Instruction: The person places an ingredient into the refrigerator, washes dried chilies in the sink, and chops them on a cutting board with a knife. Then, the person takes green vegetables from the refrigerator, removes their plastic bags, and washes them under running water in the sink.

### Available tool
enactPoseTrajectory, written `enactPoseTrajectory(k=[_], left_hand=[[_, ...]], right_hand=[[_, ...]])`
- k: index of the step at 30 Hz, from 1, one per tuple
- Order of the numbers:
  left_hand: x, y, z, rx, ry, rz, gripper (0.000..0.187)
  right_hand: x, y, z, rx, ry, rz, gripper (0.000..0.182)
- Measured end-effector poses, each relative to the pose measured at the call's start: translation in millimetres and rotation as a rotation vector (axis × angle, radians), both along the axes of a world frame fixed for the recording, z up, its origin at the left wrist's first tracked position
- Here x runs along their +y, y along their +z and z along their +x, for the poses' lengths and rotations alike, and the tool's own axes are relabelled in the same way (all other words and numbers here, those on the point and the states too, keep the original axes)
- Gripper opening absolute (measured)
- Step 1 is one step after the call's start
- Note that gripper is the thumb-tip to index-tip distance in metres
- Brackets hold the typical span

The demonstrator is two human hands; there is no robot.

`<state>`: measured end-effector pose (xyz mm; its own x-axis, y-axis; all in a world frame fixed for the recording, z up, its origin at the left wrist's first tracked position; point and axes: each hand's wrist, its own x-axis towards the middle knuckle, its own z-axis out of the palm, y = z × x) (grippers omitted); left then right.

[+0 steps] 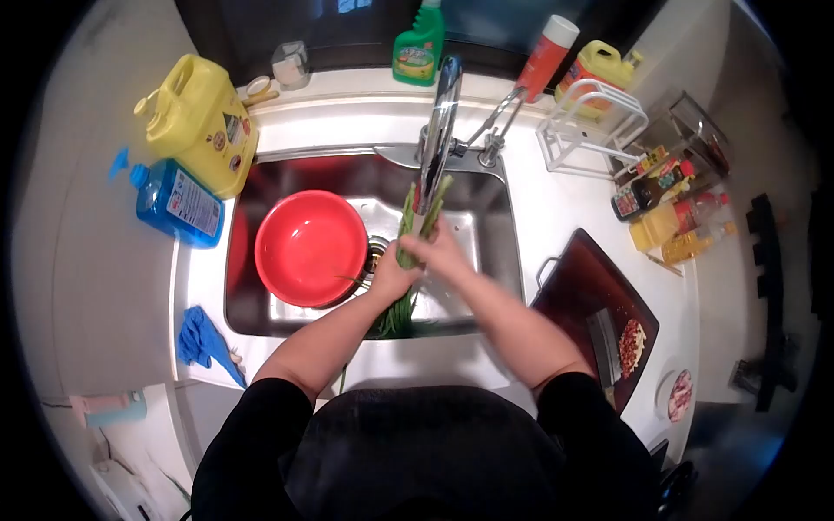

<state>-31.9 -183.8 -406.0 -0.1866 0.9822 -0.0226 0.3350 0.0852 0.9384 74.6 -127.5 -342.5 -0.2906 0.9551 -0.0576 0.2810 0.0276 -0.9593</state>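
Observation:
A bunch of long green stalks (399,314) is held over the steel sink (495,221), under the chrome tap (439,130). My left hand (393,276) grips the bunch from the left near its middle. My right hand (443,252) closes on it from the right, a little higher. The stalk tips (426,204) reach up past the spout, and the lower ends hang toward the sink's front edge. A red bowl (310,247) sits in the left of the sink, beside my left hand.
A yellow jug (201,122) and blue bottle (176,201) stand left of the sink, a blue cloth (201,340) on the front left. A dark cutting board (599,304) with a knife and chopped red bits lies right. A white rack (591,126) and sauce bottles (660,195) stand behind.

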Motion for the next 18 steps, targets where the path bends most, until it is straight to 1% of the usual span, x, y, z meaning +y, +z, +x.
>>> enactPoseTrajectory(k=[1,2,4,5,6,7,9,10,11,13,14,15,16,17,18], left_hand=[[-1.8,-2.0,-0.8,0.083,-0.014,0.037,0.055],[-4.4,14.9,2.0,0.071,0.0,0.081,0.058],[-1.0,15.0,-1.5,0.126,0.002,0.071,0.058],[1.3,17.2,-4.7,0.154,0.003,0.067,0.058],[0.8,19.7,-13.7,0.267,-0.127,0.298,0.059],[-2.4,42.1,-20.7,0.219,-0.279,-0.019,0.063],[2.1,27.0,-45.5,0.275,-0.623,0.099,0.08],[5.3,25.3,-56.3,-0.204,-0.546,-0.222,0.08],[15.1,23.9,-55.8,-0.688,-0.287,-0.296,0.068],[30.1,25.5,-65.6,-1.296,-0.163,-0.148,0.062],[32.4,25.2,-53.5,-1.308,-0.15,-0.128,0.058],[39.6,26.5,-37.3,-1.318,-0.139,-0.103,0.056],[47.5,29.1,-33.3,-1.266,-0.094,-0.164,0.054],[44.0,40.3,-26.9,-1.31,-0.074,-0.171,0.056],[39.8,51.6,-19.3,-1.354,-0.058,-0.181,0.058]], right_hand=[[-9.7,-7.5,-14.5,0.187,-0.012,0.022,0.074],[-10.5,-9.1,-24.6,0.192,-0.096,0.049,0.068],[-4.0,-5.6,-39.8,0.192,-0.25,0.099,0.058],[-1.0,-1.2,-40.6,0.164,-0.262,0.108,0.05],[1.3,4.3,-39.0,0.137,-0.27,0.114,0.042],[1.0,10.9,-37.3,0.108,-0.271,0.118,0.035],[-5.3,22.9,-29.4,-0.028,-0.301,0.087,0.029],[-6.8,20.2,-23.9,-0.038,-0.26,0.126,0.031],[-9.2,19.3,-24.3,-0.011,-0.196,0.14,0.032],[-21.7,13.2,-26.4,0.034,-0.065,0.152,0.034],[-27.8,4.3,-30.6,0.036,-0.03,0.103,0.043],[-28.9,-17.4,-35.4,0.039,0.04,0.19,0.049],[-36.0,-15.9,-44.0,0.156,-0.016,0.191,0.05],[-42.3,-14.8,-49.5,0.272,-0.077,0.188,0.052],[-39.4,-16.8,-49.8,0.187,-0.153,0.218,0.052]])
